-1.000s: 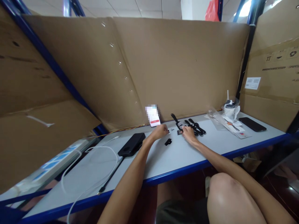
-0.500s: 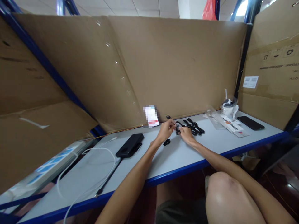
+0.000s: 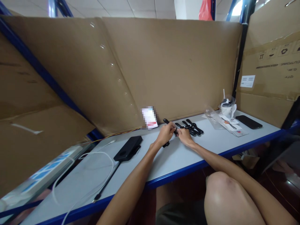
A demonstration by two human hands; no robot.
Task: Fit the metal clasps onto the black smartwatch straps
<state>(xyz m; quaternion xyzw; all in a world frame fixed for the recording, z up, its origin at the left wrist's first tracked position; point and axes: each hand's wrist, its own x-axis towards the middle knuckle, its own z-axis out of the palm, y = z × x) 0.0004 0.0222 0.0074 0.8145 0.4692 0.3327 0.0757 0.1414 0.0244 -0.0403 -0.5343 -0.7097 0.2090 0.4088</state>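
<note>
At a smooth, pale gray table (image 3: 178,162) edged in blue, walled in by tall brown cardboard panels (image 3: 175,68) and a slanting blue metal post (image 3: 39,65), under white ceiling panels (image 3: 142,7). High at right, a red plastic bag (image 3: 205,11). Along the left, a white power strip (image 3: 52,168), a looping white cable (image 3: 111,157) and a matte black slab (image 3: 128,148) with rounded corners. At right, crinkled clear packaging (image 3: 213,118), a lidded cup (image 3: 226,107) with a straw, and a flat, glossy black phone (image 3: 248,122). Propped against the cardboard, a lit screen (image 3: 150,117), partly pixelated. Close together near the back of the table, the left hand (image 3: 167,132) and right hand (image 3: 185,137), with a slim black-handled tool (image 3: 166,121) between, slanting past the left fingers toward the cardboard. Pinched near the lower end in the right fingertips; impossible to tell the left grip, hidden against the black. Just below the left hand, a small black piece (image 3: 166,144); just beyond the right, overlapping glossy black tools (image 3: 195,127).
</note>
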